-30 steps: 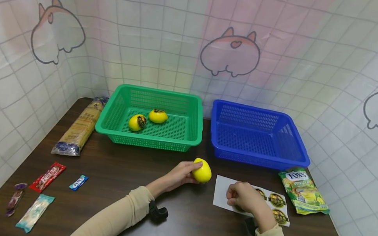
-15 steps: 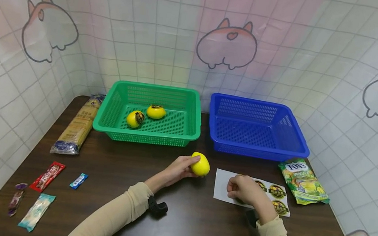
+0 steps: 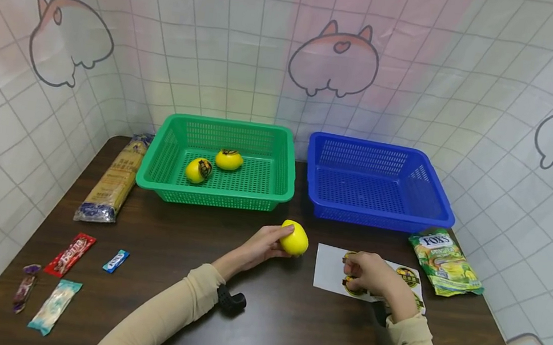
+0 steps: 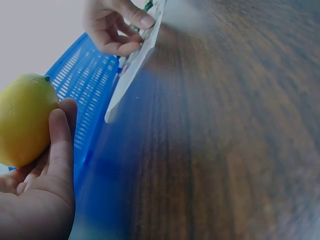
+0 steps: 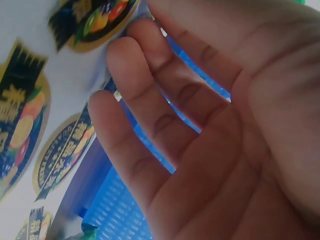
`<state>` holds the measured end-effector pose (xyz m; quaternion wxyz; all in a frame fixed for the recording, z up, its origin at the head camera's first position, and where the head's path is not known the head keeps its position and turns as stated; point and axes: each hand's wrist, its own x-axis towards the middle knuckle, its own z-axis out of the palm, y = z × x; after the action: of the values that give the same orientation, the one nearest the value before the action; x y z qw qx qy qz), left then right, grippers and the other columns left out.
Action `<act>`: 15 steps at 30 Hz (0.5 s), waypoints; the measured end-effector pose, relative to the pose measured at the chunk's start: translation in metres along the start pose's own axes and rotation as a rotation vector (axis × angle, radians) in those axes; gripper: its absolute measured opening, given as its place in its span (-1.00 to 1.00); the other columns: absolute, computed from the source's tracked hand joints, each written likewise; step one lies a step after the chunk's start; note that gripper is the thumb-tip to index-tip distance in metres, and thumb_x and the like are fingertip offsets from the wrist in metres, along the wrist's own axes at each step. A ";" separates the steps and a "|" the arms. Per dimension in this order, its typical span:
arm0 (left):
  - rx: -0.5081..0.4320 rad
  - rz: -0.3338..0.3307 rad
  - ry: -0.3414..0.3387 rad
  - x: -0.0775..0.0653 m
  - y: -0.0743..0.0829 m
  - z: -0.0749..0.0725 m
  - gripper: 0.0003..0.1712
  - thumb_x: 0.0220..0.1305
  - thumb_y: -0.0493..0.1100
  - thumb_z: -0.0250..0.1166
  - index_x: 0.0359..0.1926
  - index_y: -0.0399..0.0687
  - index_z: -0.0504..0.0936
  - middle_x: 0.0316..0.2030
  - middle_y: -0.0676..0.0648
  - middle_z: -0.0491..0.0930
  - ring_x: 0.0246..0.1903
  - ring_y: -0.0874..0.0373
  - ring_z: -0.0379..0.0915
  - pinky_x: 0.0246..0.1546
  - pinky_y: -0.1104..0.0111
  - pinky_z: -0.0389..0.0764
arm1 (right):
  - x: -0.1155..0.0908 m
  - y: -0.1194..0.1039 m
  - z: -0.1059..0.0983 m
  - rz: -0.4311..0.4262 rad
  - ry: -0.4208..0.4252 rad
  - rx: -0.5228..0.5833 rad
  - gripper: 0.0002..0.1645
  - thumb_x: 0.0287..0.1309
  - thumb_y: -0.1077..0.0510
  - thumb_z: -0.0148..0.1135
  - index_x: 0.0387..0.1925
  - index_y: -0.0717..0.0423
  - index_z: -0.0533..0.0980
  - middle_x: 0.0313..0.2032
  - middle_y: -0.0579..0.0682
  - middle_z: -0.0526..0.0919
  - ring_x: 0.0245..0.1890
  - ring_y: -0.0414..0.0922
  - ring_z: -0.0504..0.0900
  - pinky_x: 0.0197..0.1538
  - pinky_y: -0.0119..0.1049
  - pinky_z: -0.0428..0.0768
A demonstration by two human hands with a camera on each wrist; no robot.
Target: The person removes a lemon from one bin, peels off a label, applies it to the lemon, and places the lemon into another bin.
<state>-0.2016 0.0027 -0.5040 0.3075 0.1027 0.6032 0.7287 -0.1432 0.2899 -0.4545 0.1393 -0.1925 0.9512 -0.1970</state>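
Observation:
My left hand (image 3: 263,247) grips a plain yellow lemon (image 3: 296,241), raised over the table, with the thumb on its near side; in the left wrist view the fingers support the lemon (image 4: 25,122) from below. To the right, my right hand (image 3: 374,275) is bent over a white sheet (image 3: 328,271) of round black-and-gold stickers (image 3: 407,276). Its thumb and forefinger are right at the sheet. Close up in the right wrist view, the fingertips of the right hand (image 5: 185,135) lie beside the stickers (image 5: 22,120); I cannot tell whether they pinch one.
Behind the hands stand a green basket (image 3: 214,192) with two stickered lemons (image 3: 228,160) and a blue basket (image 3: 380,215). A Fox's candy bag (image 3: 445,265) lies right. At left are a noodle pack (image 3: 116,179) and several wrapped sweets (image 3: 71,254).
My right hand has shifted a little to the right along the sheet, uncovering stickers near its fingertips. The left hand keeps hold of the lemon; the head view has tilted down slightly, then back up.

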 end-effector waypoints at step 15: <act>-0.034 -0.004 -0.004 0.002 -0.002 0.003 -0.38 0.49 0.10 0.06 0.27 -0.35 0.41 -0.03 -0.12 0.59 -0.17 0.17 0.66 0.02 0.32 0.72 | -0.001 -0.002 0.000 0.061 -0.034 0.035 -0.72 -0.12 0.34 0.48 -0.45 0.09 0.49 -0.56 -0.08 0.40 -0.52 -0.23 0.33 -0.43 -0.40 0.32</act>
<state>-0.2006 0.0062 -0.5056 0.3118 0.0977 0.5904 0.7380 -0.1421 0.2886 -0.4538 0.1647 -0.1646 0.9505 -0.2058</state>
